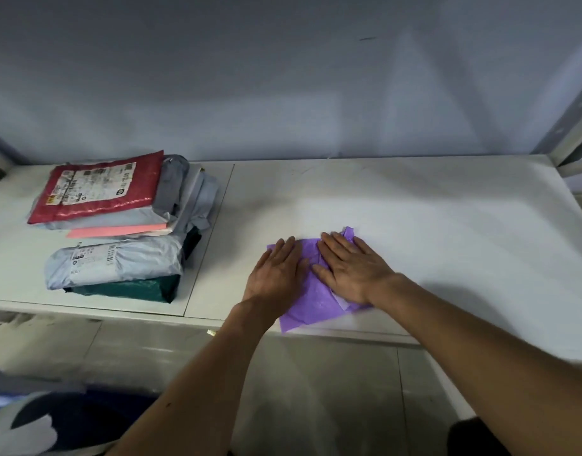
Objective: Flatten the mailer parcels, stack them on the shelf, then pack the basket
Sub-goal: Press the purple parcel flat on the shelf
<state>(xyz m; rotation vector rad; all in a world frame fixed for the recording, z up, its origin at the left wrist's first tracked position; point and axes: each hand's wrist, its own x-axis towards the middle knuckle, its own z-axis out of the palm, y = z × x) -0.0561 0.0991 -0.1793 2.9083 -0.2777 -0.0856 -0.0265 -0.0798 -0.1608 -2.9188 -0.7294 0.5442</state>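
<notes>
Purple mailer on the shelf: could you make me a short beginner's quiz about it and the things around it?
1. True or false: the left hand and the right hand both press flat on the purple mailer.
2. The top mailer at the far end of the pile on the left is: A green, B red, C purple.
3. Fill in: the purple mailer lies near the shelf's ____ edge.

Key: 1 true; 2 B; 3 front.
</notes>
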